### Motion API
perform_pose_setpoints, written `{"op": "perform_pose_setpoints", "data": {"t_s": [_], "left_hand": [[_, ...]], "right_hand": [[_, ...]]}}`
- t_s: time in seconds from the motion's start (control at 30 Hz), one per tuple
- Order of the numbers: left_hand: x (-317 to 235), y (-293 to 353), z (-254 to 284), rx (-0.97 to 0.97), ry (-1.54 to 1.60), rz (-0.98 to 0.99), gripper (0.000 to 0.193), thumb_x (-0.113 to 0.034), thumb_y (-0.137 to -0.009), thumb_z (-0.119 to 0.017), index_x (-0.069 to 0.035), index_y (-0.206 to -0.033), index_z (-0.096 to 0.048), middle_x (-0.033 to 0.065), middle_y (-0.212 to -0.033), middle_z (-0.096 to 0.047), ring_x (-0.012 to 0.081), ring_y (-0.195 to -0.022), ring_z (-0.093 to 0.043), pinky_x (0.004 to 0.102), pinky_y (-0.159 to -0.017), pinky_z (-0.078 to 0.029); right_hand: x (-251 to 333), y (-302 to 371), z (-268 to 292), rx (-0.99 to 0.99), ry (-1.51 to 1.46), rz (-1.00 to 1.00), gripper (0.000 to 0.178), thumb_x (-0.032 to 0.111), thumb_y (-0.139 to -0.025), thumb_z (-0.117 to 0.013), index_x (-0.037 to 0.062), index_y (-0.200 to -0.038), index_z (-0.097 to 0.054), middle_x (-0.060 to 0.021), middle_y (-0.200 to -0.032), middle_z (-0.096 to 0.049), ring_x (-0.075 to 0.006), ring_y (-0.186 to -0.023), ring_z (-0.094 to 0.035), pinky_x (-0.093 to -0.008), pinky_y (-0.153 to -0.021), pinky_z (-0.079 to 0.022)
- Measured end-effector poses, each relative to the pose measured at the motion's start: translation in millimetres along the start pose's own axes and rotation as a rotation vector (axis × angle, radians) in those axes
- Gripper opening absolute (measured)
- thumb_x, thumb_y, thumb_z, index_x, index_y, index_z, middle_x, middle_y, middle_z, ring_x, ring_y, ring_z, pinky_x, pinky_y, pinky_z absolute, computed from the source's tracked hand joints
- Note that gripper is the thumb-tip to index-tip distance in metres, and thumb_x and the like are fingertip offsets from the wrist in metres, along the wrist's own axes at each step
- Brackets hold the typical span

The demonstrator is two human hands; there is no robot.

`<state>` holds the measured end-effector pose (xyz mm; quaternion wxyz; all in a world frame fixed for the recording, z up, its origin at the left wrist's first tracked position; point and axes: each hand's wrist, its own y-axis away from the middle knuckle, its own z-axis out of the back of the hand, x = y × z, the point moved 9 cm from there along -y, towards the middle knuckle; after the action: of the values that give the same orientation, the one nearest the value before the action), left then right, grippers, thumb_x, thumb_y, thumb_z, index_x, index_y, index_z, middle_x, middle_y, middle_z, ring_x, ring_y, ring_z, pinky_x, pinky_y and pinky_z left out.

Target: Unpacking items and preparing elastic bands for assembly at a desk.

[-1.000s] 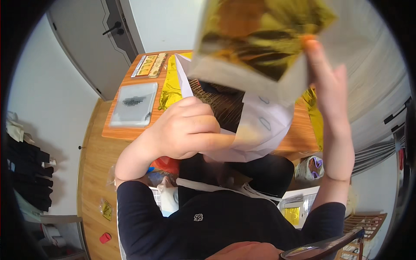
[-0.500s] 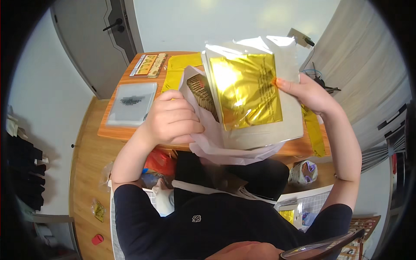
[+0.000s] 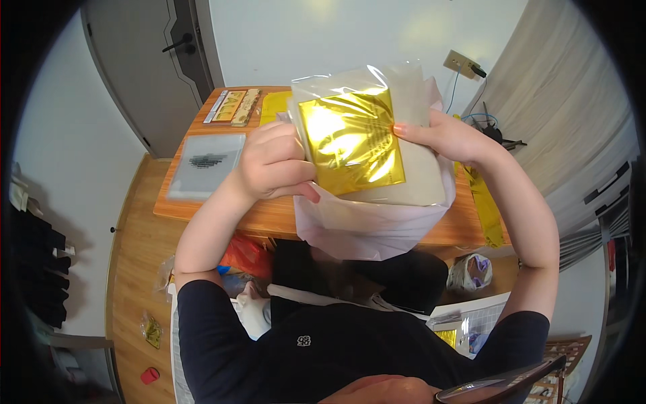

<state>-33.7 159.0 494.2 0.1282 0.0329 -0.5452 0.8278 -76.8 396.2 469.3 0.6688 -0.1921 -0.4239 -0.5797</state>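
the pale bag (image 3: 370, 232) stood nearest my lap, its front wall creased and soft. my left hand (image 3: 272, 161) was curled closed on the bag's left rim, beside the packet's left edge. the gold foil packet (image 3: 353, 138) was at the bag's mouth, tilted, face toward me; i could not tell how deep its lower edge sat. my right hand (image 3: 454, 138) pinched it at the right: thumb on the front, fingers hidden behind.

handling, as i judged it: light; stiff across the pale backing (image 3: 424, 178), loose and slippery at the clear film (image 3: 377, 77). the foil would crease easily. best hold: the firm backing edges, not the film's free top.

beyond lay the wooden table (image 3: 266, 219), with a clear flat package (image 3: 202, 175) at left and a gold foil strip (image 3: 486, 202) at right. farther off were the wall socket (image 3: 459, 64) and the grey door (image 3: 128, 67).
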Motion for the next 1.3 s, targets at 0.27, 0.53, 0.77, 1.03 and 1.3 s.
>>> {"op": "perform_pose_setpoints", "data": {"t_s": [0.27, 0.53, 0.77, 1.03, 1.3], "left_hand": [[26, 8, -2, 0.224, -0.012, 0.039, 0.048, -0.058, -0.065, -0.073, -0.014, -0.064, -0.052, -0.0011, -0.064, -0.045, 0.0189, -0.058, -0.049, 0.0329, -0.057, -0.036], [13, 20, -3, 0.102, -0.190, -0.115, 0.042, -0.044, -0.071, -0.069, -0.012, -0.057, -0.045, -0.0012, -0.060, -0.046, 0.0198, -0.058, -0.047, 0.0333, -0.061, -0.036], [53, -13, -14, 0.141, 0.135, 0.067, 0.040, -0.025, -0.071, -0.075, -0.007, -0.056, -0.043, 0.0044, -0.056, -0.039, 0.0241, -0.054, -0.042, 0.0347, -0.054, -0.036], [86, -28, -53, 0.378, 0.245, 0.286, 0.038, -0.014, -0.071, -0.074, -0.003, -0.055, -0.041, 0.0071, -0.053, -0.038, 0.0247, -0.050, -0.040, 0.0359, -0.048, -0.031], [94, -47, -47, 0.162, 0.157, 0.107, 0.046, -0.027, -0.072, -0.081, -0.004, -0.055, -0.045, 0.0055, -0.053, -0.040, 0.0223, -0.051, -0.041, 0.0338, -0.048, -0.031]], "right_hand": [[-6, 26, 10, 0.072, 0.212, -0.062, 0.062, 0.042, -0.092, -0.063, -0.0016, -0.133, -0.050, -0.0125, -0.125, -0.060, -0.0192, -0.113, -0.057, -0.0336, -0.098, -0.044], [2, 16, 7, 0.161, 0.268, -0.110, 0.065, 0.045, -0.092, -0.062, -0.0025, -0.133, -0.050, -0.0133, -0.126, -0.060, -0.0191, -0.115, -0.056, -0.0341, -0.098, -0.044], [7, -7, 2, 0.345, 0.281, -0.186, 0.070, 0.048, -0.088, -0.066, -0.0004, -0.136, -0.049, -0.0117, -0.127, -0.059, -0.0179, -0.111, -0.058, -0.0323, -0.094, -0.046], [13, -17, -5, 0.343, 0.237, -0.226, 0.067, 0.043, -0.087, -0.069, -0.0021, -0.133, -0.050, -0.0095, -0.122, -0.062, -0.0167, -0.106, -0.061, -0.0290, -0.088, -0.050], [23, -42, -26, 0.388, 0.195, -0.291, 0.046, 0.045, -0.086, -0.064, 0.0117, -0.118, -0.061, -0.0032, -0.112, -0.065, -0.0080, -0.095, -0.063, -0.0256, -0.075, -0.053]]}}
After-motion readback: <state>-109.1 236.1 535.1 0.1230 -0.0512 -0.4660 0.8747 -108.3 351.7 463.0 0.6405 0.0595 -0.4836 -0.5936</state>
